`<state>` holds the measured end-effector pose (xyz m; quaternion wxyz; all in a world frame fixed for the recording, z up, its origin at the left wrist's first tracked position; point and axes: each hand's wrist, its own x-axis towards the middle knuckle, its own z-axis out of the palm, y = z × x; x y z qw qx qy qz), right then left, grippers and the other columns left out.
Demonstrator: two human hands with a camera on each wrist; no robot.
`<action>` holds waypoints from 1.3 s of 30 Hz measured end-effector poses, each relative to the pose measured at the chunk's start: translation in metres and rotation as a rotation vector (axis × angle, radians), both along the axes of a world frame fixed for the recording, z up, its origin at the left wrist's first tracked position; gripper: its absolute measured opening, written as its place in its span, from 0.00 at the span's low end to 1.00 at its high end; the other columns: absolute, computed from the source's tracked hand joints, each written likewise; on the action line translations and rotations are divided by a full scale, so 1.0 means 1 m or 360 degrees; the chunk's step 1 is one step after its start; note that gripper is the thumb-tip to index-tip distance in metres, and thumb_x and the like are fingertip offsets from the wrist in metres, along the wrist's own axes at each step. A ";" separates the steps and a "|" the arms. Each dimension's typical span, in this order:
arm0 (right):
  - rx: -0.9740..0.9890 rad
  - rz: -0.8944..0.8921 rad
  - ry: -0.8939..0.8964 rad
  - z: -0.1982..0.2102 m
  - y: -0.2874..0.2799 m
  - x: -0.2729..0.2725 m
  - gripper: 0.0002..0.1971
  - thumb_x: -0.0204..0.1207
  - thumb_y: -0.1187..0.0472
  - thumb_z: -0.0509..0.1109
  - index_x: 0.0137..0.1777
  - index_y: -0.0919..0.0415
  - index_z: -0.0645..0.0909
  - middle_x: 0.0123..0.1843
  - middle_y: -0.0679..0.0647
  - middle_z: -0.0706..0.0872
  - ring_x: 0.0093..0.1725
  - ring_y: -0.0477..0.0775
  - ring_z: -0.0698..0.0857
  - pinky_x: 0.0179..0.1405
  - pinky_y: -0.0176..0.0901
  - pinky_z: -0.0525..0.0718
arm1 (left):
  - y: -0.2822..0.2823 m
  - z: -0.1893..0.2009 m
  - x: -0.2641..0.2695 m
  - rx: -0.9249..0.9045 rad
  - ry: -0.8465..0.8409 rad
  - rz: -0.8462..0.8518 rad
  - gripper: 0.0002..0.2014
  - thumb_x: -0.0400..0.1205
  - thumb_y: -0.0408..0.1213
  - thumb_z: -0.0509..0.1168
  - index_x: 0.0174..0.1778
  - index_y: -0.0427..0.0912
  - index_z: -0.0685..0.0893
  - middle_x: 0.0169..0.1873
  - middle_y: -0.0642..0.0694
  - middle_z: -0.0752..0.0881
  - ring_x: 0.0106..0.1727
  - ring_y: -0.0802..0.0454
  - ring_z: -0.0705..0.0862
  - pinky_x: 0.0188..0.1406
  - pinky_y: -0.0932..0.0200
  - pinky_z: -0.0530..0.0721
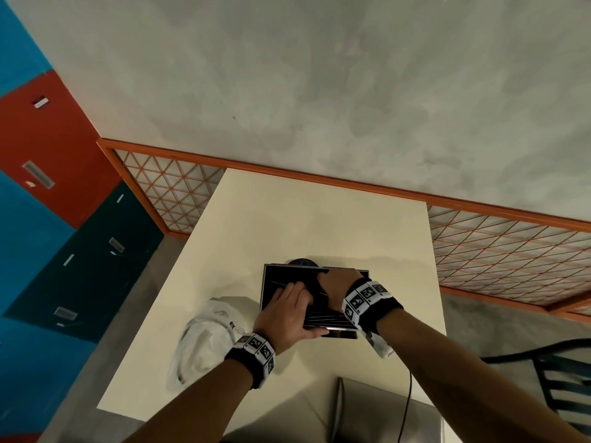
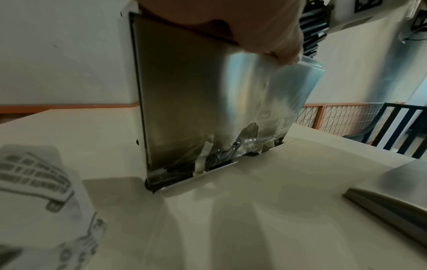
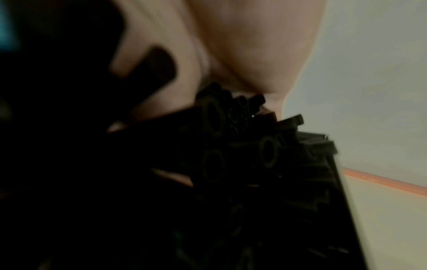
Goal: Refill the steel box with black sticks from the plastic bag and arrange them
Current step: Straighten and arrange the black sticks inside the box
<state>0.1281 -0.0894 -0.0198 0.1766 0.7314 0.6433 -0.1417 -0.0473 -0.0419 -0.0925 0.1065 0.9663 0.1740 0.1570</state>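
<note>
The steel box stands mid-table, packed with black sticks. My left hand grips the box's near rim, fingers lying over the sticks and thumb on the outer wall. That thumb presses a clear plastic bag against the wall. My right hand reaches into the box from the right and curls round a bundle of black sticks, whose hollow ends show in the right wrist view. Its fingertips are hidden among the sticks.
A crumpled white printed bag lies left of the box. The steel lid rests at the table's near edge, beside a thin black cable. A dark round object peeks out behind the box. A dark chair stands right.
</note>
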 end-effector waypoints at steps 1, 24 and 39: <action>0.0012 0.0011 -0.0012 0.000 0.000 0.000 0.10 0.75 0.59 0.68 0.55 0.60 0.79 0.47 0.56 0.88 0.45 0.61 0.88 0.39 0.49 0.86 | 0.001 0.001 0.001 0.0004 -0.0025 0.0007 0.32 0.72 0.73 0.66 0.49 0.45 0.76 0.49 0.49 0.77 0.50 0.49 0.75 0.51 0.51 0.81; -0.0126 0.0077 0.0042 0.030 0.004 0.041 0.22 0.73 0.59 0.70 0.67 0.49 0.72 0.45 0.54 0.84 0.42 0.61 0.86 0.34 0.47 0.77 | 0.044 0.020 0.036 -0.0600 0.0468 0.0048 0.52 0.68 0.80 0.64 0.81 0.49 0.66 0.71 0.51 0.77 0.72 0.48 0.76 0.78 0.42 0.70; 0.0137 -0.0716 0.1116 0.023 -0.034 0.087 0.18 0.74 0.54 0.75 0.64 0.45 0.83 0.56 0.45 0.87 0.55 0.49 0.85 0.58 0.46 0.82 | 0.064 0.028 0.049 -0.1094 0.0655 -0.0006 0.39 0.66 0.70 0.76 0.72 0.60 0.77 0.56 0.60 0.89 0.56 0.60 0.88 0.63 0.53 0.86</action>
